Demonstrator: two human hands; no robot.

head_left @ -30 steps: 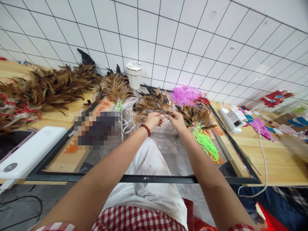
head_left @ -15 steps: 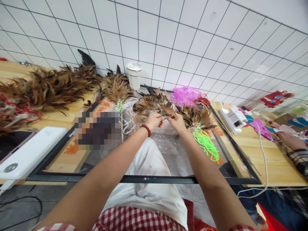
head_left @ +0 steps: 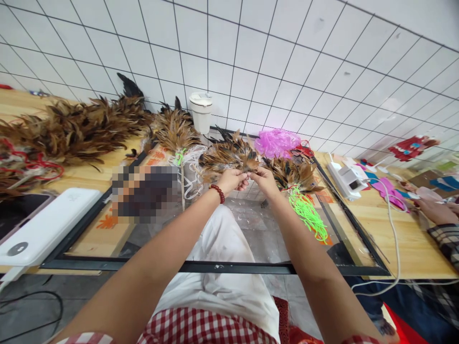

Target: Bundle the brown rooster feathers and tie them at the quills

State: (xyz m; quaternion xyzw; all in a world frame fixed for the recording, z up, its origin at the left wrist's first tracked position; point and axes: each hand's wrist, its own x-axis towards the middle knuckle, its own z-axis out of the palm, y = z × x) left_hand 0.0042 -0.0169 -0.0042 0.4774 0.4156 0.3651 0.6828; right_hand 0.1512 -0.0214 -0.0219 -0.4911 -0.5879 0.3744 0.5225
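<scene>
My left hand [head_left: 232, 179], with a red bead bracelet on its wrist, and my right hand [head_left: 264, 179] meet over the glass tabletop [head_left: 251, 229]. Both are closed in a pinch at the base of a brown feather bundle [head_left: 229, 155] that fans away from me. What the fingertips pinch is too small to make out. A second feather bundle [head_left: 292, 173] tied with neon green cord [head_left: 308, 215] lies just right of my right hand.
Long rows of brown feathers [head_left: 71, 129] cover the wooden table at the left. A white cup [head_left: 201, 112] stands at the wall, pink string [head_left: 276, 142] behind the bundles. A white power bank [head_left: 43, 227] lies near left. Another person's hand [head_left: 433, 210] rests at the right among coloured scraps.
My hands have drawn slightly closer together at the feather bundle. The other person's hand has come into view at the right edge.
</scene>
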